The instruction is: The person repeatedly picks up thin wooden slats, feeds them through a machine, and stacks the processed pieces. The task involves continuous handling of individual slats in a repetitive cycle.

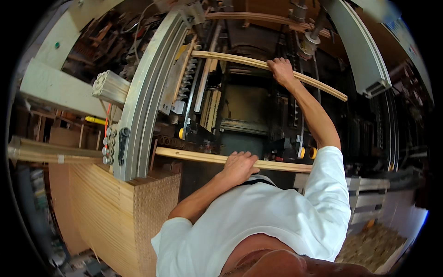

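My left hand (239, 165) is closed around a light wooden strip (196, 155) that lies crosswise close to my waist. Farther out, my right hand (280, 71) has its fingers curled over a second wooden strip (230, 57), roughly parallel to the first. That far strip spans the dark machine bed (244, 106), its left end by a row of metal teeth (187, 76). Both thumbs are mostly hidden behind the wood and the hands.
A thick aluminium rail (147, 87) rises on the left, with several round metal knobs (109, 145) beside it. A tall stack of wooden strips (106, 203) stands below it. Metal cylinders (308, 45) hang over the far right, near another metal beam (362, 51).
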